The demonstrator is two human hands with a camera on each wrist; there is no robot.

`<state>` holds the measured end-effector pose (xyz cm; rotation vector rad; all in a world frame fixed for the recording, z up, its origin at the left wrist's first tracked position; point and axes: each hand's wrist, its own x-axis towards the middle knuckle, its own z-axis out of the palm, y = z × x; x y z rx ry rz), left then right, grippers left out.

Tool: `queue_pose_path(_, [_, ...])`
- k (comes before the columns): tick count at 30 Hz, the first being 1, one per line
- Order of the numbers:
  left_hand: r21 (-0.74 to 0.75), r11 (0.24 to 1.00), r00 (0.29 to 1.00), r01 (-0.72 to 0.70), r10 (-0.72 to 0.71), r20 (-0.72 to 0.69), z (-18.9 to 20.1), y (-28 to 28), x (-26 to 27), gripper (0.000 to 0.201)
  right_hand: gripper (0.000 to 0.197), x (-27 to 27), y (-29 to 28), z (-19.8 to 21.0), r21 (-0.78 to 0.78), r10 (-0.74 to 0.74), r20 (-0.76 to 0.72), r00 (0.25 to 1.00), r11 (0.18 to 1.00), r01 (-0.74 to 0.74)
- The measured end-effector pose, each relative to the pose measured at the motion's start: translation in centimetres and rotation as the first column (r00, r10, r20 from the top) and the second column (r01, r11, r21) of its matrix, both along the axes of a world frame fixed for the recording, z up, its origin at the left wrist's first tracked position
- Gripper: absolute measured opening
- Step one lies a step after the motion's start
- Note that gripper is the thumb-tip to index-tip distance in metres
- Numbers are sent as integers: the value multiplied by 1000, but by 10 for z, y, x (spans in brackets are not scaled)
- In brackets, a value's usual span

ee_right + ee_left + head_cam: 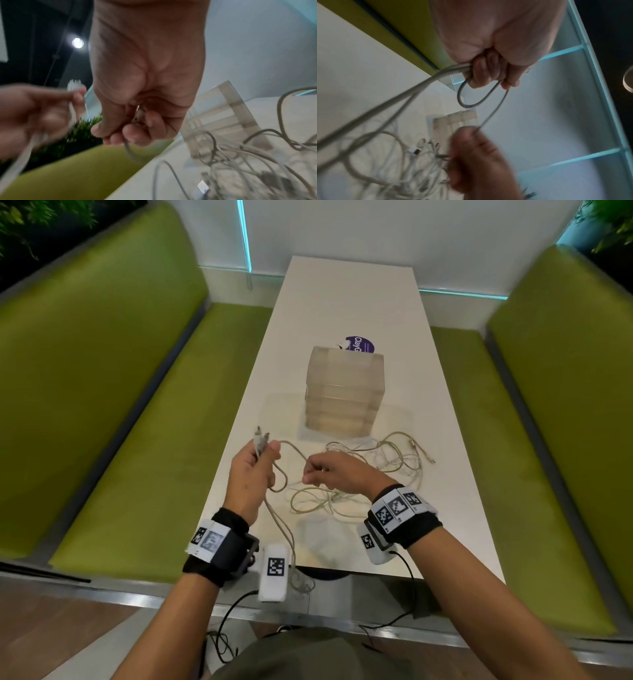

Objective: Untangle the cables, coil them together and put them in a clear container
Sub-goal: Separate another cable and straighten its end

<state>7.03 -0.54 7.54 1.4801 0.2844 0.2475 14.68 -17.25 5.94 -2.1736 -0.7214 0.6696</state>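
Cables [359, 470]: pale tangled heap on the white bench [342, 302], spread to the right of both hands, just in front of the clear container [344, 392]; plug ends trail off to the right.

Free strand: runs roughly left to right between the hands, from the left fist across to the right fingertips, with a small loop hanging under the left hand; two lengths drop from the left hand over the near bench edge.

Left hand [253, 474]: raised over the bench's left edge, fingers curled round gathered cable, plug ends sticking up above the thumb.

Right hand [337, 474]: nearer the heap, knuckles up, thumb and fingers pinching a single strand.

Judgement: coiling likely proceeds toward the left hand, strand fed from the right.
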Motion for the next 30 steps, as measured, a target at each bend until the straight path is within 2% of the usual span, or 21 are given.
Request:
queue_pose_path(3, [-265, 960, 989, -91, 118, 87, 23, 11, 1, 25, 13, 0, -4, -19, -122, 52, 54, 997, 992, -45])
queue_pose_path(5, [-376, 908, 965, -184, 240, 108, 40, 25, 1, 25, 15, 1, -13, -29, -73, -31, 38, 999, 997, 34])
queue_pose_path(6, [-381, 897, 953, -223, 284, 110, 45, 33, 0, 25, 17, 1, -17, -32, -22, -85, 20, 996, 996, 86])
queue_pose_path(9, [-234, 941, 959, -245, 271, 85, 40, 49, 0, 24, 23, 3, -20, -32, 87, -164, 69, 984, 984, 157])
queue_pose_path(12, [10, 992, 992, -126, 126, -11, 17, 38, 1, 21, 22, 4, -12, -22, 143, -154, 162, 975, 981, 132])
queue_pose_path(15, [170, 985, 995, 40, -24, -97, -1, 13, 0, 29, 19, 3, -2, -9, 164, -103, 207, 973, 984, 69])
queue_pose_path(18, [278, 946, 985, 165, -144, -97, -6, -5, -1, 18, 19, 2, 3, 0, 154, -90, 207, 974, 986, 58])
queue_pose_path(21, [328, 918, 974, 223, -197, -111, -8, -6, 2, 14, 21, 1, -1, 4, 143, -73, 183, 980, 989, 47])
queue_pose_path(24, [382, 871, 951, 309, -271, -151, -10, -4, 2, 19, 22, -1, -4, 6, 132, -78, 158, 984, 990, 57])
queue_pose_path(27, [359, 851, 923, 384, -343, -175, -8, -7, 0, 16, 19, -4, -6, 8, 177, -133, 114, 985, 978, 111])
queue_pose_path(30, [330, 863, 924, 382, -352, -149, -4, -8, -1, 16, 17, -6, -7, 12, 191, -138, 69, 988, 974, 122])
